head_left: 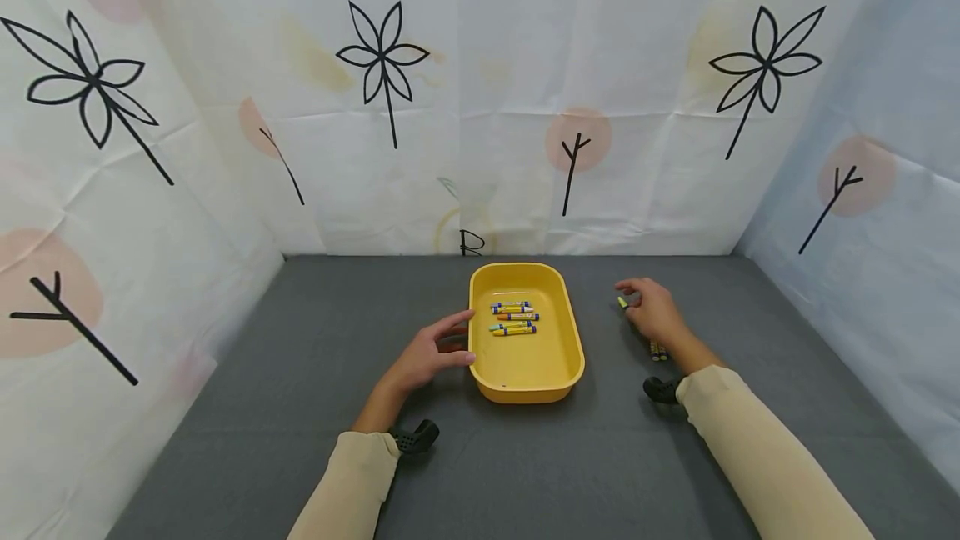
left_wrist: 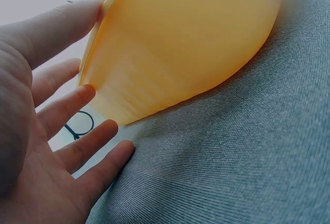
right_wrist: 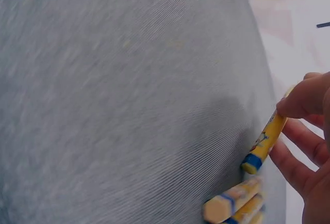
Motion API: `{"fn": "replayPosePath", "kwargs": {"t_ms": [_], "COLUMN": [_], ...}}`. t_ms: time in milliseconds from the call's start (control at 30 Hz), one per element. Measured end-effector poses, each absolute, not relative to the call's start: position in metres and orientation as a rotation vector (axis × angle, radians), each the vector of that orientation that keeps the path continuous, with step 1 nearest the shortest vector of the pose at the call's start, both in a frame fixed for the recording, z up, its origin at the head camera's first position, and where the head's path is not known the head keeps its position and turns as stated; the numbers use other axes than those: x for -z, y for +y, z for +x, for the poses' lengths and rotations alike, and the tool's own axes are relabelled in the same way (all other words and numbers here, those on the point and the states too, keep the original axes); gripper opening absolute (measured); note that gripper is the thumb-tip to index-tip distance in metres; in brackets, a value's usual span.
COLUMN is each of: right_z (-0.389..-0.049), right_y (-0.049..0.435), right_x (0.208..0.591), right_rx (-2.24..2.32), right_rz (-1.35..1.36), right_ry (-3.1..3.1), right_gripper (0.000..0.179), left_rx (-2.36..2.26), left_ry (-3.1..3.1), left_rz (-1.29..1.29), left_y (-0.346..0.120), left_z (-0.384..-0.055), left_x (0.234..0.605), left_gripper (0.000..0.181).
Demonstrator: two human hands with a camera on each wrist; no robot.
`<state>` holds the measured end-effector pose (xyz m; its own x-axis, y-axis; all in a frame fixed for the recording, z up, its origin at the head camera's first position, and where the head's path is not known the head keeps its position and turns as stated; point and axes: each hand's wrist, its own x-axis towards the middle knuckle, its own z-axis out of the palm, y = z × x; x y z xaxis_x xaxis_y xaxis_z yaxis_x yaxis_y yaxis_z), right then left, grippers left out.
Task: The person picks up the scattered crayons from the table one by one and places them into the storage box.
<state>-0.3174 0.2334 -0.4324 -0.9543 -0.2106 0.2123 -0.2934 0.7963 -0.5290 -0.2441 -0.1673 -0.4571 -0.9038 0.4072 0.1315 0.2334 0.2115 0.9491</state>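
Over there the right hand (head_left: 654,311) pinches one crayon (right_wrist: 265,141) between thumb and fingers, its lower end just beside the loose crayons (head_left: 658,352) lying on the table (head_left: 450,473) under that hand. The left hand (head_left: 423,357), fingers spread and relaxed, touches the rim of the yellow tray (head_left: 525,369), where more crayons (head_left: 519,317) lie in a row. I'd favour a light, sure pinch, lifting clear of the others, and steadying the rim without tipping it

Smooth plastic tray (head_left: 517,367), matt ribbed tablecloth (head_left: 322,357)
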Motion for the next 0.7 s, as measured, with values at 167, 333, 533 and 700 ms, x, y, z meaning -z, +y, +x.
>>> {"fn": "replayPosePath", "kwargs": {"t_ms": [167, 333, 533, 700], "right_z": [-0.318, -0.318, -0.321, -0.326], "right_y": [0.228, 0.217, 0.194, 0.174], "right_x": [0.423, 0.414, 0.399, 0.385], "right_rx": [-0.928, -0.924, -0.979, -1.032], "right_rz": [0.400, 0.405, 0.413, 0.451], "right_ry": [-2.800, -2.783, -2.764, -2.748], "right_gripper": [0.034, 0.031, 0.032, 0.031], "left_rx": [-1.768, -1.758, -1.763, -1.780], "left_ry": [2.344, 2.351, 2.347, 2.330], "left_rz": [0.612, 0.615, 0.618, 0.620], "left_y": [-0.167, -0.166, -0.166, -0.166], "left_z": [-0.243, -0.243, -0.243, -0.244], "left_x": [0.458, 0.458, 0.458, 0.458], "left_gripper": [0.072, 0.073, 0.070, 0.069]}}
